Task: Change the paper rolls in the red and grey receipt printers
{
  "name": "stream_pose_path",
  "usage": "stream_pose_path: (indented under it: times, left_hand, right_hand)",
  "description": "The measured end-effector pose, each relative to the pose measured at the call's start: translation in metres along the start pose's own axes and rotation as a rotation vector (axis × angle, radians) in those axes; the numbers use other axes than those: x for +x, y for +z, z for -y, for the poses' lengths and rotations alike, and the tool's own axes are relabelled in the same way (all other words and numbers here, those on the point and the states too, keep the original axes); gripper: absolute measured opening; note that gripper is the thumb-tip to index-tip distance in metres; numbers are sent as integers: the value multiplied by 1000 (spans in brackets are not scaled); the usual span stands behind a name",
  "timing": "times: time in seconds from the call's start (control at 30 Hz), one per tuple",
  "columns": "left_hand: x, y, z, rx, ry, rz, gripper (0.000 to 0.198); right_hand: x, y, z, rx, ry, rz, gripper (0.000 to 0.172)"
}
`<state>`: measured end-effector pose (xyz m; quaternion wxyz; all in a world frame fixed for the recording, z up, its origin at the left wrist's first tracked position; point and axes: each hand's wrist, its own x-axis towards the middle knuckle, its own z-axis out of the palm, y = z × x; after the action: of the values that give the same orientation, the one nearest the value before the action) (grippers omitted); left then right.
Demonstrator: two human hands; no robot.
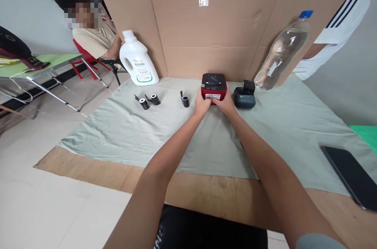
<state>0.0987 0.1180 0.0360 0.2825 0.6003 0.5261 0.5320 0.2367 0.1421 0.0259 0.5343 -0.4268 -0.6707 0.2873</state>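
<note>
My left hand (pixel 202 105) and right hand (pixel 225 102) press on the near side of the red-and-black box (pixel 214 86), each grip clamped against it; my fingers cover part of its white label, whose print is too small to read. It sits on the grey cloth (pixel 123 131) over the bench, near the cardboard screen (pixel 206 41). Just right of it sits a small dark device (pixel 245 97), with a clear bottle (pixel 282 50) leaning beyond. A phone (pixel 352 174) is cut off at the right edge.
</note>
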Motion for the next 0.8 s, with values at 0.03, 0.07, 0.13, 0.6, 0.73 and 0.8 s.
stream_pose_path:
  times: [0.03,0.07,0.13,0.6,0.73,0.8]
  left_hand:
    - [-5,-3,0,-9,16,4,78]
    - [-11,-7,0,-20,38,21,79]
    - [-30,-16,-1,-50,71,75,85]
    - [-199,-60,-29,152,102,149,104]
    - [-206,-60,-21,134,118,171,101]
    - [-207,-59,-18,166,118,211,100]
  right_hand:
    - [-3,0,4,-14,-3,-10,109]
    - [-8,-2,8,-34,3,-11,109]
    - [-22,-7,19,-81,22,-7,108]
    - [-168,-33,98,-121,54,-20,104]
    - [-173,-35,89,-142,73,-6,105]
    - [-174,-36,85,-160,64,-7,104]
